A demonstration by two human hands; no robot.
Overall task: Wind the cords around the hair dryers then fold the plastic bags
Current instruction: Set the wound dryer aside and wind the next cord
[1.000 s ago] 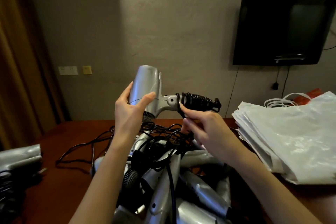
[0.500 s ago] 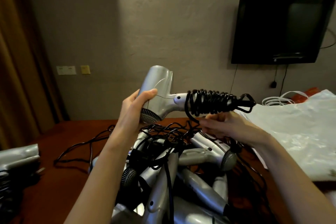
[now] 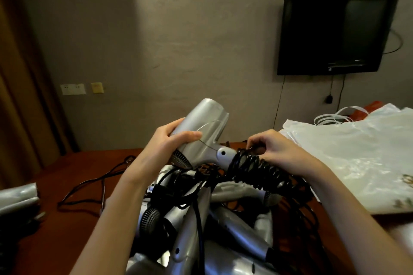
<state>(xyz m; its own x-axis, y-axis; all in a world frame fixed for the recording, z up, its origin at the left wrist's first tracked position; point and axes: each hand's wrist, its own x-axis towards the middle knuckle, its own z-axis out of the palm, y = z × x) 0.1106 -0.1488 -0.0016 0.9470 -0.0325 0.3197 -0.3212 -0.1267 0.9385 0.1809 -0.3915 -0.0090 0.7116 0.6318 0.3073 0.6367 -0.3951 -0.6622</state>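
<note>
A silver hair dryer (image 3: 204, 127) is held up over the table, its barrel gripped by my left hand (image 3: 165, 143). Its handle points right and down and is wrapped in coils of black cord (image 3: 257, 168). My right hand (image 3: 274, 149) sits on top of the wrapped handle, fingers curled down and pinching the cord near the hinge. Below lies a pile of silver hair dryers (image 3: 201, 225) with tangled black cords. A stack of white plastic bags (image 3: 357, 154) lies on the right of the table.
More silver dryers (image 3: 17, 196) lie at the left edge of the red-brown table (image 3: 73, 185). A loose black cord (image 3: 89, 185) trails across the table on the left. A dark wall screen (image 3: 335, 33) hangs at the back right. White cable loops (image 3: 330, 117) sit behind the bags.
The dryer has dropped lower and its wrapped handle now tilts down to the right. My right hand has moved from under the handle to on top of it.
</note>
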